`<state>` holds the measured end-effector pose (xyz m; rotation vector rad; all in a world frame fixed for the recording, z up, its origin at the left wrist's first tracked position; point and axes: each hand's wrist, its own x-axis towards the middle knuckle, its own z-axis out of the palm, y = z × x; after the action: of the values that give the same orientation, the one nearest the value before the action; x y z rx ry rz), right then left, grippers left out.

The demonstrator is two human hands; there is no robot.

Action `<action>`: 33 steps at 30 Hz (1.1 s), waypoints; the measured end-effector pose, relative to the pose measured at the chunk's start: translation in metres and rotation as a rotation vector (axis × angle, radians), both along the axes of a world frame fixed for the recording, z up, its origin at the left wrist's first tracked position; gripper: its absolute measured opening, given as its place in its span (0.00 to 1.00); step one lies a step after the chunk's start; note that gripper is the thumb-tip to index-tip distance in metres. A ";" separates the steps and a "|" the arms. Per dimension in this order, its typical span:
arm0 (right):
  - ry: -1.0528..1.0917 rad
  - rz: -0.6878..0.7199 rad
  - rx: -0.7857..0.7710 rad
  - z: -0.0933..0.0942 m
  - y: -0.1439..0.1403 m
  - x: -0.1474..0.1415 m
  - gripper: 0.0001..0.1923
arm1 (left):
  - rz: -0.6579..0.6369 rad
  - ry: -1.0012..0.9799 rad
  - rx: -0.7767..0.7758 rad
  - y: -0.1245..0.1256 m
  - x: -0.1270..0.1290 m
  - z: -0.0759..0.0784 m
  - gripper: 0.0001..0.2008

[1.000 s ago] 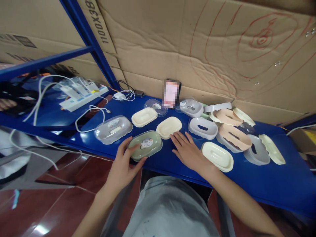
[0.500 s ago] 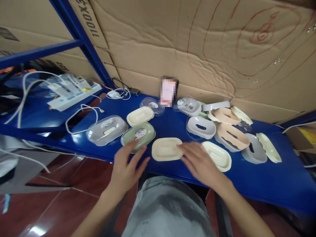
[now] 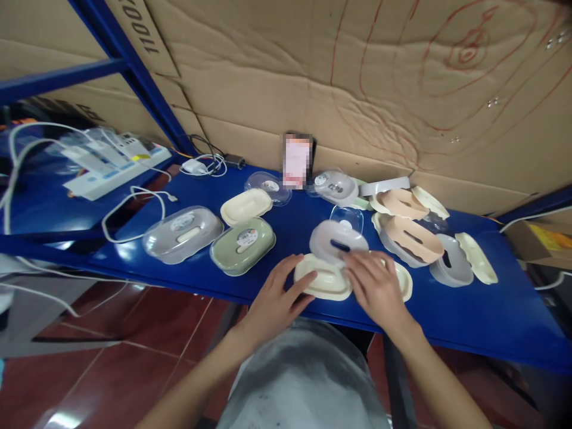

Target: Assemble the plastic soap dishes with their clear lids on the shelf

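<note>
While the left hand (image 3: 274, 298) is steadying the cream tray (image 3: 322, 283), the right hand (image 3: 378, 286) is pinching the light, stiff grey insert (image 3: 338, 241) by its rim.

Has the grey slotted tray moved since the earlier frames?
Yes. The grey tray came toward the near table edge, away from the peach trays, onto the cream dish.

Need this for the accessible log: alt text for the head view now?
Two bare hands meet at a cream soap-dish tray on a blue shelf: left hand steadies its edge, right hand tilts a grey slotted insert onto it. More soap dishes lie around.
</note>
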<state>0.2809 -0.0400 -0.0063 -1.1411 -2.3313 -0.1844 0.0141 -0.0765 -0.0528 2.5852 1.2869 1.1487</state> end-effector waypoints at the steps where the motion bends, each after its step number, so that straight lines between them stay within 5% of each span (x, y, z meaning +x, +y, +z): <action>1: -0.029 0.042 -0.030 -0.001 -0.010 -0.004 0.19 | 0.024 0.002 0.014 0.000 -0.001 -0.001 0.23; 6: -0.114 0.114 -0.174 -0.015 -0.041 -0.017 0.23 | -0.046 0.111 -0.051 0.000 -0.006 -0.002 0.22; 11: -0.088 0.149 -0.185 -0.019 -0.041 -0.016 0.25 | -0.127 0.114 -0.062 0.005 -0.007 -0.003 0.18; 14: -0.059 0.177 -0.167 -0.011 -0.021 -0.007 0.24 | -0.115 0.082 -0.053 0.005 -0.006 -0.003 0.16; 22: -0.046 -0.119 -0.291 0.001 0.057 0.002 0.12 | -0.037 0.025 -0.059 0.002 -0.005 -0.001 0.10; 25: 0.278 -0.106 -0.385 0.001 0.049 0.000 0.11 | -0.044 0.041 -0.059 0.002 -0.006 -0.002 0.14; 29: 1.082 -0.108 -0.642 -0.003 0.021 -0.003 0.18 | 0.008 0.044 -0.065 0.001 -0.005 -0.002 0.24; 33: 1.411 -0.192 -0.756 -0.009 0.001 -0.003 0.26 | 0.012 0.061 -0.072 0.000 -0.004 -0.003 0.31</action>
<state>0.2779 -0.0395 -0.0148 -1.1686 -0.9723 1.1427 0.0103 -0.0764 -0.0555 2.5830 1.3318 1.0129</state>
